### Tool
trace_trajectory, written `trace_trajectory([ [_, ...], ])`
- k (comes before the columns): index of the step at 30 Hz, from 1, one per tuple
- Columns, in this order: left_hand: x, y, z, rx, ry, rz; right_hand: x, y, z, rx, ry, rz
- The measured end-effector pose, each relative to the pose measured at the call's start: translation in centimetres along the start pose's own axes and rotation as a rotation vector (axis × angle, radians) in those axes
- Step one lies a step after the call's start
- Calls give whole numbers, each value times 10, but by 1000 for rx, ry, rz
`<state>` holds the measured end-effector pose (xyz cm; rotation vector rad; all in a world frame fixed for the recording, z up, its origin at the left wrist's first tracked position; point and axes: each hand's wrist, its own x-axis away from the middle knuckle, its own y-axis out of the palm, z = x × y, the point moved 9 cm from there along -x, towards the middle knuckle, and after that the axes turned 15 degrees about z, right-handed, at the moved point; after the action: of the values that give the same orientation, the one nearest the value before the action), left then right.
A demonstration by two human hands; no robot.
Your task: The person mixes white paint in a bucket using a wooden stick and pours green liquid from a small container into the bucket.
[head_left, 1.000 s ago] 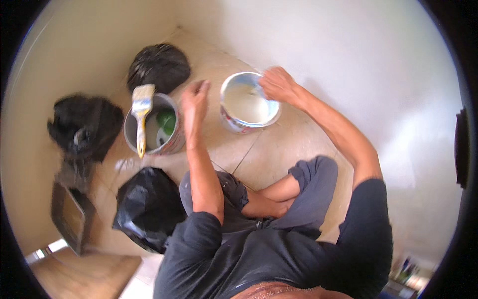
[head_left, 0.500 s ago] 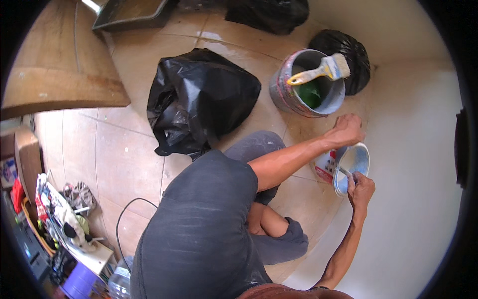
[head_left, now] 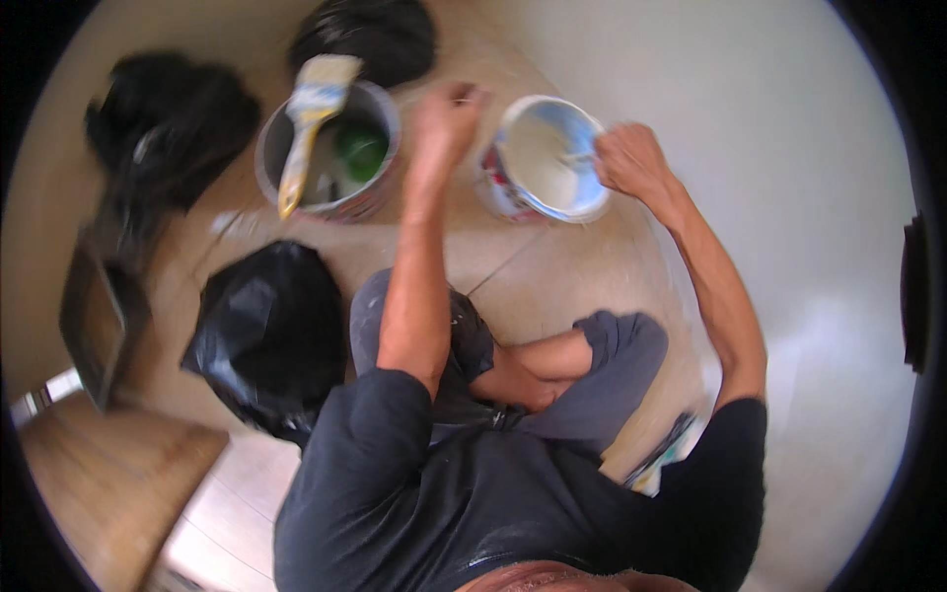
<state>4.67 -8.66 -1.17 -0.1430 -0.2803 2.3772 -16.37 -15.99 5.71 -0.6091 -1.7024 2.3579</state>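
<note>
My right hand (head_left: 633, 161) is closed at the right rim of a small white paint bucket (head_left: 498, 192), on a thin greyish tool (head_left: 574, 158) whose other end reaches into the bucket. Off-white paint (head_left: 538, 163) lies inside, with bluish smears up the wall. The tool's kind is hidden by my fingers and blur. To the bucket's left, my left hand (head_left: 449, 120) is raised with its fingers curled together; what they hold, if anything, does not show. A larger bucket (head_left: 271, 163) stands left of that hand, with a yellow-handled paintbrush (head_left: 308, 128) resting across its top.
Something green (head_left: 361, 150) sits inside the larger bucket. Black plastic bags lie behind it (head_left: 365, 39), at the far left (head_left: 173, 123) and beside my knee (head_left: 271, 331). A dark tray-like frame (head_left: 104, 316) lies left. A white wall (head_left: 789, 197) rises on my right.
The view has swung round, shifting the buckets leftward and up in the picture. My left hand has come away from the paint bucket's rim; my right still grips the tool.
</note>
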Motion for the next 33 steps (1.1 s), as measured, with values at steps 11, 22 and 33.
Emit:
trace_trajectory([
  [11, 16, 23, -1, 8, -47, -115, 4, -10, -45, -362, -28, 119],
  [22, 16, 15, 1, 6, -106, -103, -18, -8, 3, -151, 70, 290],
  [33, 14, 17, 3, -24, -59, -108, 15, -30, -41, -391, 17, 132],
])
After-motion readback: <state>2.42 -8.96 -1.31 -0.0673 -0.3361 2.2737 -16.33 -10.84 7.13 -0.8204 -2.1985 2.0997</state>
